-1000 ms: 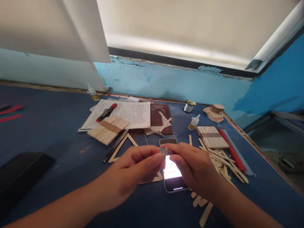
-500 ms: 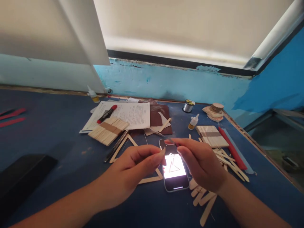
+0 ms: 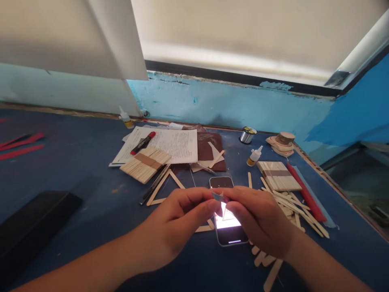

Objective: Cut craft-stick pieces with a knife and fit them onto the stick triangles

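My left hand (image 3: 182, 221) and my right hand (image 3: 258, 215) meet fingertip to fingertip above a lit smartphone (image 3: 232, 234). Both are closed in a pinch. Between them shows a small flat grey blade-like piece (image 3: 217, 197), gripped by my right fingers. A tiny pale bit sits beside it at my left fingertips, too small to name. The phone's screen shows a bright picture with a triangle shape. Craft sticks joined in a triangle (image 3: 158, 187) lie on the blue table behind my left hand; another stick frame (image 3: 204, 228) is partly hidden under it.
Loose craft sticks (image 3: 299, 211) and a banded stick bundle (image 3: 279, 176) lie to the right; another bundle (image 3: 146, 164) rests on papers (image 3: 179, 144). Glue bottles (image 3: 254, 156), a wire spool (image 3: 247, 135) and a marker (image 3: 142, 143) stand or lie behind. A black object (image 3: 39, 227) is at left.
My hands have come together, with the grey piece now at my left fingertips. The view has shifted slightly, so the table items appear further right.
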